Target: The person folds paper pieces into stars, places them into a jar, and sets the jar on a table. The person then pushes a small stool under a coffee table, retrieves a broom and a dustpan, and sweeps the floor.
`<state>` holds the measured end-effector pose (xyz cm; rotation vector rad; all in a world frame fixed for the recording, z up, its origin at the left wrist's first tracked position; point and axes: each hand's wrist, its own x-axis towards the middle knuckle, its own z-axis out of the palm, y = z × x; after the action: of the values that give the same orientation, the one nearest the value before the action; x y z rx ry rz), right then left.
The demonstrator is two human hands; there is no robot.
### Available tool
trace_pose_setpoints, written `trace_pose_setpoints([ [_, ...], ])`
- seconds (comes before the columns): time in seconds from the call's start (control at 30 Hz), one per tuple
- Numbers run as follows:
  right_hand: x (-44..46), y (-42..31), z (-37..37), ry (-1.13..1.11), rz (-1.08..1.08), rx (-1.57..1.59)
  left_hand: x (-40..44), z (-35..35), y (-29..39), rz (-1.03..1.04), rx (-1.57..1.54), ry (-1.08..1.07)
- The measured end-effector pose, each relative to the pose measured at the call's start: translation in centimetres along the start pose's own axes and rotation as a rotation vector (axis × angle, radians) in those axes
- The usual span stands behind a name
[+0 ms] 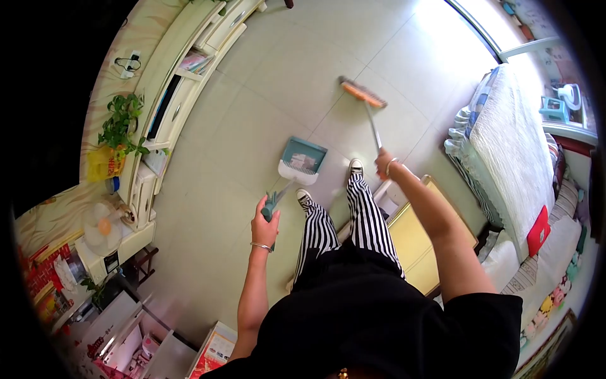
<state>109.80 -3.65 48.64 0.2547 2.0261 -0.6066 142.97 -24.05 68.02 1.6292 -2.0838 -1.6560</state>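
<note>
My left hand [265,224] is closed round the green handle of a dustpan [299,172]. The dustpan has a blue-green pan and a white toothed edge nearest me, and it rests on the tiles in front of my left shoe. Some pale bits show inside it, too small to name. My right hand [384,165] grips the grey pole of a broom [362,93]. The broom's orange head with dark bristles lies on the floor, ahead and to the right of the dustpan, apart from it.
A long white cabinet [178,104] with a potted plant [121,123] lines the left wall. To the right stands a sofa with a white cover [505,151] and a red cushion [538,231]. A yellow-topped table [420,234] is close beside my right leg. Pale floor tiles [252,107] stretch ahead.
</note>
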Motion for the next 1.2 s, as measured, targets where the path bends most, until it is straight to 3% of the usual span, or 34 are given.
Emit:
trace_pose_setpoints([
  [0.1, -6.8, 2.3, 6.1, -0.131, -0.044, -0.010, -0.2, -2.4, -1.5, 0.047, 0.009, -0.017],
  [0.17, -7.2, 4.8, 10.5, -0.177, 0.136, 0.139, -0.2, -3.7, -2.7, 0.087, 0.015, -0.018],
  [0.2, -12.2, 4.1, 10.4, -0.193, -0.054, -0.041, -0.2, -4.4, -3.6, 0.097, 0.021, -0.027],
  [0.27, -15.1, 4.5, 11.3, -0.262, -0.162, -0.069, -0.6, -5.6, -4.5, 0.107, 0.026, -0.041],
  [0.37, -17.4, 4.7, 10.0, -0.316, -0.150, 0.194, -0.8, -6.9, -5.2, 0.100, 0.030, -0.056],
  [0.4, -20.5, 2.4, 7.6, -0.314, -0.008, 0.230, -0.6, -7.1, -5.5, 0.120, 0.013, -0.060],
  [0.47, -18.3, 4.5, 6.4, -0.315, 0.011, 0.600, -0.5, -7.5, -5.6, 0.137, -0.003, -0.066],
  [0.53, -20.0, 2.4, 3.8, -0.321, -0.014, 0.526, -0.4, -8.1, -5.1, 0.116, -0.004, -0.056],
  [0.77, -8.0, -3.8, -4.3, -0.145, -0.179, 0.703, 0.5, -8.6, -2.6, 0.076, 0.037, -0.004],
  [0.87, -0.2, -8.5, -8.4, -0.072, -0.231, 0.495, 1.1, -8.5, -1.6, 0.025, 0.031, 0.010],
  [1.0, 9.9, -14.3, -12.0, 0.076, -0.144, 0.417, 1.8, -7.9, -0.7, -0.011, 0.007, 0.047],
  [1.1, 9.7, -20.6, -12.0, 0.086, 0.153, 0.515, 2.1, -7.7, -0.5, -0.096, -0.036, 0.038],
  [1.2, 12.3, -22.2, -9.2, 0.041, 0.026, 0.388, 1.9, -7.6, -0.8, -0.089, -0.086, 0.086],
])
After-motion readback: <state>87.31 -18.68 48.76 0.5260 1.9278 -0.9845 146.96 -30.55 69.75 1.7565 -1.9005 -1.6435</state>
